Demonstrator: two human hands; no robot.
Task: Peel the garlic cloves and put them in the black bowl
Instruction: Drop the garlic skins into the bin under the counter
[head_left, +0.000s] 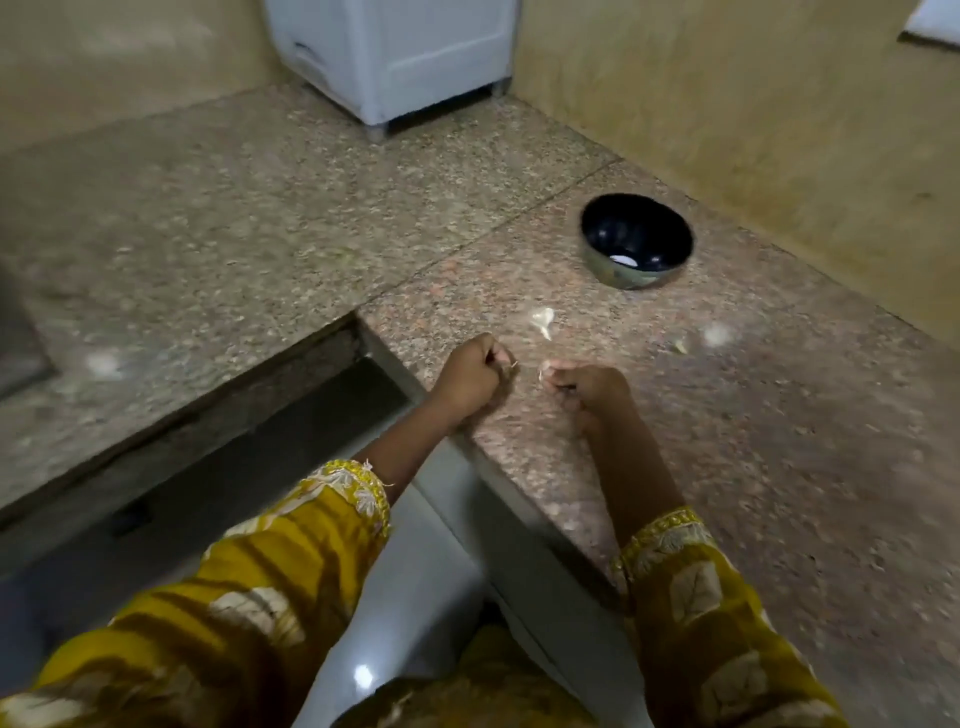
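The black bowl (637, 240) stands on the granite counter (753, 415) near the right wall, with a pale spot at its bottom that could be a clove or a glint. My right hand (589, 389) pinches a small pale garlic clove (546, 370) at its fingertips. My left hand (470, 376) is curled just left of it, pinching a thin bit of garlic skin (511, 364). A loose piece of garlic skin (541, 319) lies on the counter just beyond both hands. The view is blurred.
A lower stone slab (208, 234) lies to the left, separated by a dark gap (291, 415). A white appliance (395, 57) stands at the back. Small peel scraps (680, 343) lie on the counter right of my hands. A yellowish wall (779, 130) bounds the counter at right.
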